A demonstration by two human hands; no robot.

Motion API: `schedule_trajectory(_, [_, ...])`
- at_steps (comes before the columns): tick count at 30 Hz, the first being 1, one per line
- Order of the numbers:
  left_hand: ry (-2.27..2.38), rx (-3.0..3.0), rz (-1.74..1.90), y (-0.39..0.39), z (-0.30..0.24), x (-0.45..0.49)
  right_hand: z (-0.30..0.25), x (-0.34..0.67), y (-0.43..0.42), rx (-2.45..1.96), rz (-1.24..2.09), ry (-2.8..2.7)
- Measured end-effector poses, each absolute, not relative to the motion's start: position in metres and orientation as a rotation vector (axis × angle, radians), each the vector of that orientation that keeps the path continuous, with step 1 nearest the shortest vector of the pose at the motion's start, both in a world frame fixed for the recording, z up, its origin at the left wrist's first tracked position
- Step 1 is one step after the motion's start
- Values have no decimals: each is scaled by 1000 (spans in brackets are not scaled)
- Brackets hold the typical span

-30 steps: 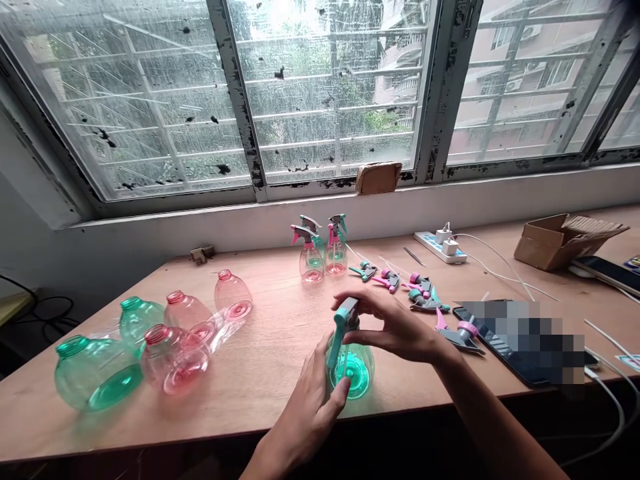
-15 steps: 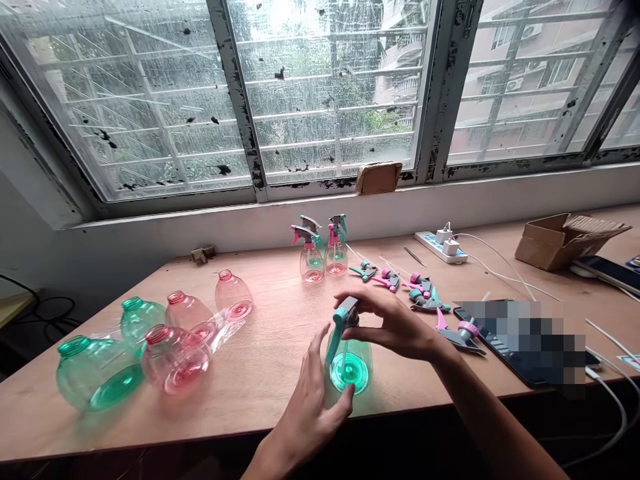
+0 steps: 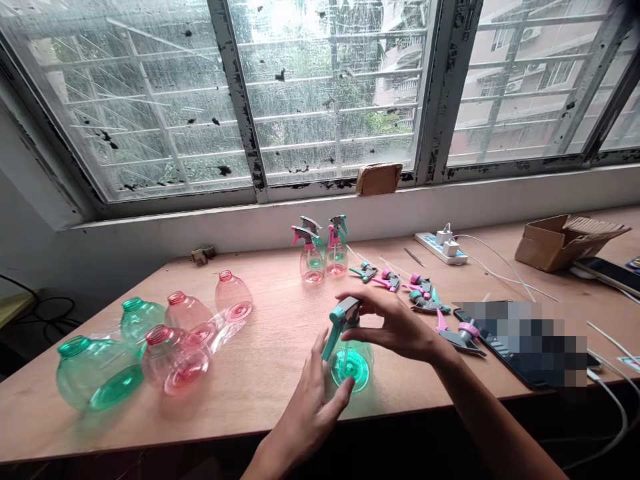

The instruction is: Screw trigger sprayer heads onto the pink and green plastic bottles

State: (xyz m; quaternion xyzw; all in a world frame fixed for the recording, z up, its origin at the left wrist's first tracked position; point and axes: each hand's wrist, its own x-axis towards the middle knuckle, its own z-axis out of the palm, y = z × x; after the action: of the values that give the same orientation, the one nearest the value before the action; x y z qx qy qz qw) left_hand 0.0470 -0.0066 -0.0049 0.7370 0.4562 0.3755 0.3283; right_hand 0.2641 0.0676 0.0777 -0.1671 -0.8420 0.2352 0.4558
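The left hand [image 3: 313, 400] curves around the green bottle [image 3: 363, 363], thumb in front; I can't tell if it squeezes. The bottle is upright near the front edge of the table [image 3: 260, 380], so a big bump could knock it off. The right hand [image 3: 393, 327] pinches the gray and green spray head [image 3: 349, 311] at its top. If that head sits crooked, it could leak. To the right, 5 loose spray heads [image 3: 421, 287] could get bumped by that arm. Far back, 4 bottles with heads [image 3: 312, 267] stand so close that 1 push might tip them all.

Bottles [image 3: 97, 373] left, spray heads [image 3: 463, 339] right, window [image 3: 325, 100] behind
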Motion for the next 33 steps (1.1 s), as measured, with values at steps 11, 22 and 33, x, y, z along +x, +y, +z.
schedule_trajectory(11, [1217,1847,999,-9,-1,49,77,264,68,-395,608,-2084])
schedule_trajectory(22, [1155,1686,1100,-5,-5,51,76,262,70,-397,694,-2064])
schedule_trajectory(33, [1164,1699,1054,-11,-1,49,75,261,71,-413,728,-2056])
